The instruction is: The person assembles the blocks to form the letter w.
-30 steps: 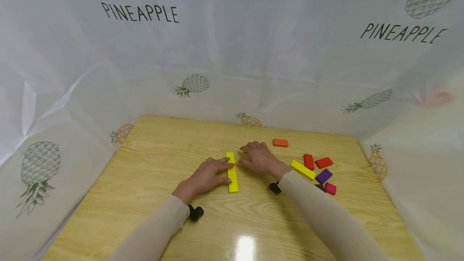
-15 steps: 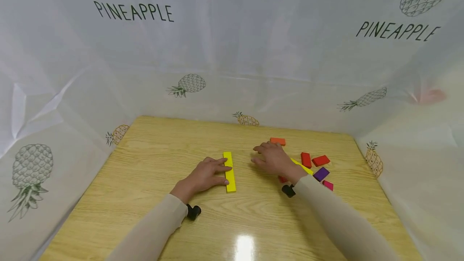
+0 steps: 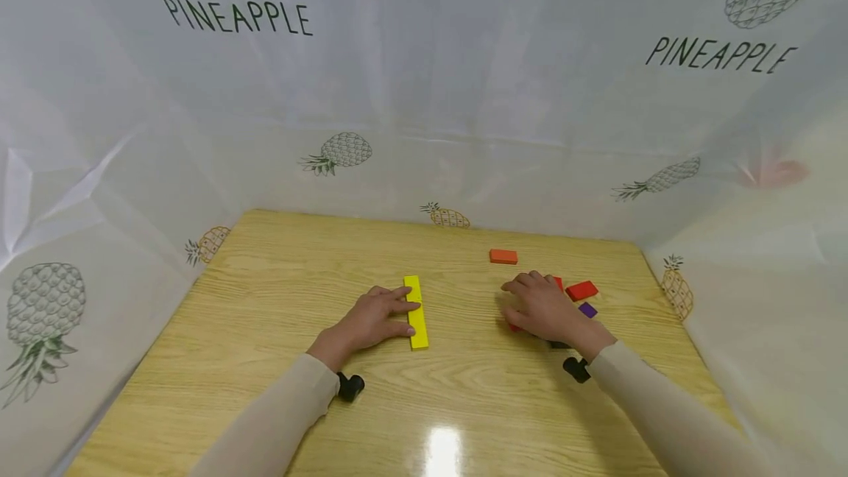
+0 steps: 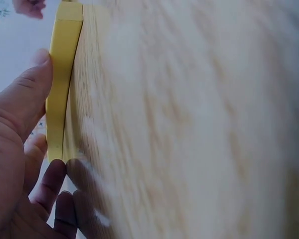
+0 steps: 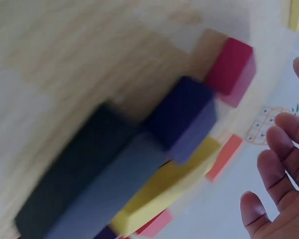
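Note:
My left hand point(image 3: 371, 319) rests at a narrow yellow strip of block point(image 3: 417, 333) on the table, fingers and thumb touching it from the left. In the left wrist view the thumb lies along the strip's point(image 4: 62, 69) face, with fingertips near its far end. My right hand point(image 3: 546, 308) hovers over the block group at the right, covering most of it. Its fingers are spread and slightly bent, holding nothing, in the right wrist view. Below them lie a crimson block point(image 5: 231, 69), a dark purple block point(image 5: 184, 117), a long black block point(image 5: 99, 174) and a yellow block point(image 5: 167, 186).
An orange block point(image 3: 503, 257) lies beyond my right hand. Right of that hand are a red block point(image 3: 582, 291) and a partly covered purple block point(image 3: 587, 310). A white pineapple-print sheet point(image 3: 397, 190) stands along the back and sides of the wooden table point(image 3: 331, 241).
My right hand has moved right, from beside the yellow strip to over the group of blocks. The left hand stays at the strip. The head view has shifted slightly.

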Demonstrator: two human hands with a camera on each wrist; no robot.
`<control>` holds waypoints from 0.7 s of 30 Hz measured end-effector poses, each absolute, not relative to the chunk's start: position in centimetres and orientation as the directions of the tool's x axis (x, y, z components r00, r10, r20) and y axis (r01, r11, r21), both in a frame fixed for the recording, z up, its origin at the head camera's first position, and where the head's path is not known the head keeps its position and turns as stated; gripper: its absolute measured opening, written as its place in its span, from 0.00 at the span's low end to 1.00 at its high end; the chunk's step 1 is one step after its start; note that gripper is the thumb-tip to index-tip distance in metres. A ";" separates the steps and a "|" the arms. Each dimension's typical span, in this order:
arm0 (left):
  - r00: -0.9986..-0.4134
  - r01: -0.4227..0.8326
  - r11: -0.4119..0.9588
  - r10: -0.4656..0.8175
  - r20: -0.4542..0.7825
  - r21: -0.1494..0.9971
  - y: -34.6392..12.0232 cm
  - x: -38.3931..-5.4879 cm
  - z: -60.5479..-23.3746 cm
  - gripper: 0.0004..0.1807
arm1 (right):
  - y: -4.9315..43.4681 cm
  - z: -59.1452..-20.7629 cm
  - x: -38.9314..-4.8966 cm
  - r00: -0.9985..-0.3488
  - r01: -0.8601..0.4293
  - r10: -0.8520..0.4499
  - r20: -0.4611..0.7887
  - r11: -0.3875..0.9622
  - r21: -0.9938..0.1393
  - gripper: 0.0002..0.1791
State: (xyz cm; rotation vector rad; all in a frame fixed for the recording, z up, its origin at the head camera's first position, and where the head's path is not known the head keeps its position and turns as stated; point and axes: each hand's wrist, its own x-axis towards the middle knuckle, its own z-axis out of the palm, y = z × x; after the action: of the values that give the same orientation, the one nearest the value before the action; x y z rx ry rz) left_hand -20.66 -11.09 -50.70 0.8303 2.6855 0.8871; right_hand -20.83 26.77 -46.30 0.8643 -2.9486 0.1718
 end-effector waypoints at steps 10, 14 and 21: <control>-0.831 0.433 0.674 0.555 -0.024 0.598 -11.1 -20.6 -50.6 0.29 | 29.1 -47.8 -19.3 -0.803 -0.590 -0.580 0.135 0.806 -0.049 0.23; -0.830 0.434 0.669 0.557 -0.020 0.604 -11.0 -20.6 -50.7 0.28 | 29.4 -48.5 -18.9 -0.808 -0.584 -0.574 0.132 0.810 -0.053 0.20; -0.831 0.428 0.663 0.555 -0.021 0.614 -11.0 -20.6 -50.7 0.28 | 29.4 -49.0 -18.7 -0.787 -0.602 -0.585 0.197 0.798 -0.033 0.16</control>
State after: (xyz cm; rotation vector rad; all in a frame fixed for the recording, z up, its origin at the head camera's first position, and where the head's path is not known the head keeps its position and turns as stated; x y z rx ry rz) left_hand -20.56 -11.04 -50.66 0.8000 2.6728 0.9079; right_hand -18.68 29.40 -49.00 0.9351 -2.8091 0.1393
